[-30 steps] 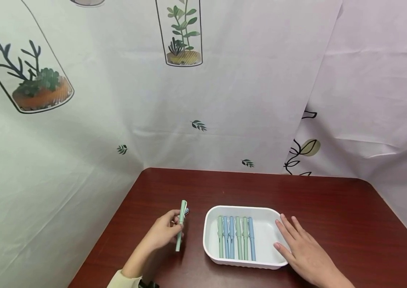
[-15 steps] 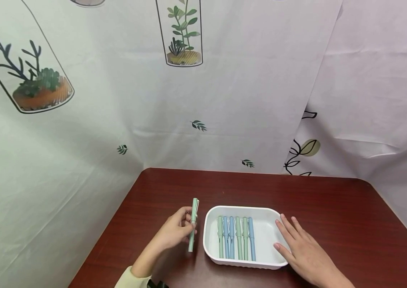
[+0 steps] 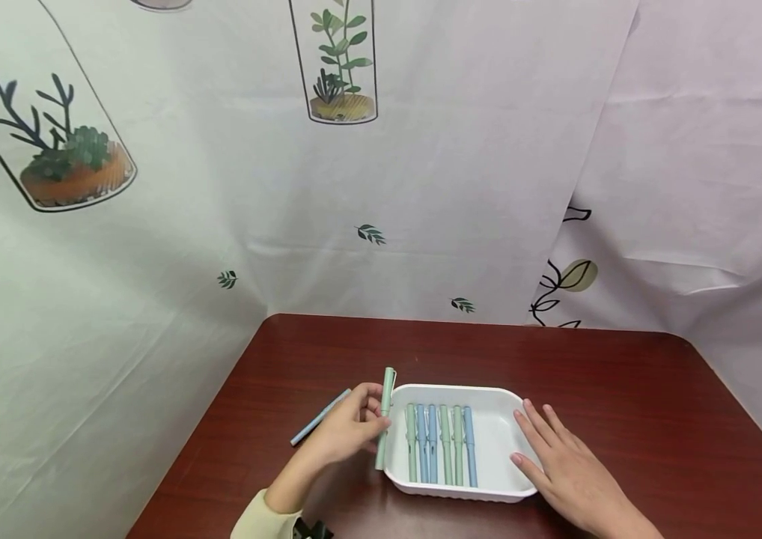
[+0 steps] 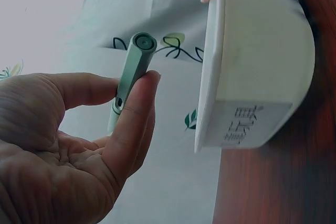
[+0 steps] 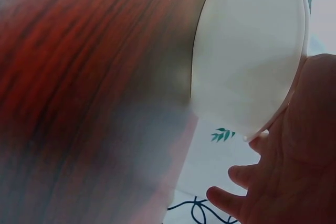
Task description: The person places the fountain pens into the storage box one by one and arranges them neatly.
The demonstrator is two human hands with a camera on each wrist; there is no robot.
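Between the thumb and fingers of my left hand (image 3: pixel 347 428) a light green pen (image 3: pixel 387 393) is pinched, held nearly upright at the left rim of a white tray (image 3: pixel 509 419). The left wrist view shows the same green pen (image 4: pixel 135 64) end-on, apart from the tray wall (image 4: pixel 257 51). Inside the tray several green and blue pens stand side by side, among them a blue pen (image 3: pixel 470 449) at the row's right end. My right hand (image 3: pixel 572 471) rests with spread fingers on the tray's right rim. In the right wrist view its fingers lie along the tray's edge.
A blue pen (image 3: pixel 320 418) lies slanted on the dark red table (image 3: pixel 489 352), left of the tray and partly behind my left hand. Pale cloth (image 3: pixel 421 187) with printed plants hangs behind and at the sides of the table.
My left hand has moved right with the green pen, from the table's left part to the tray's left rim. The blue pen on the table has come into view. My right hand stays put.
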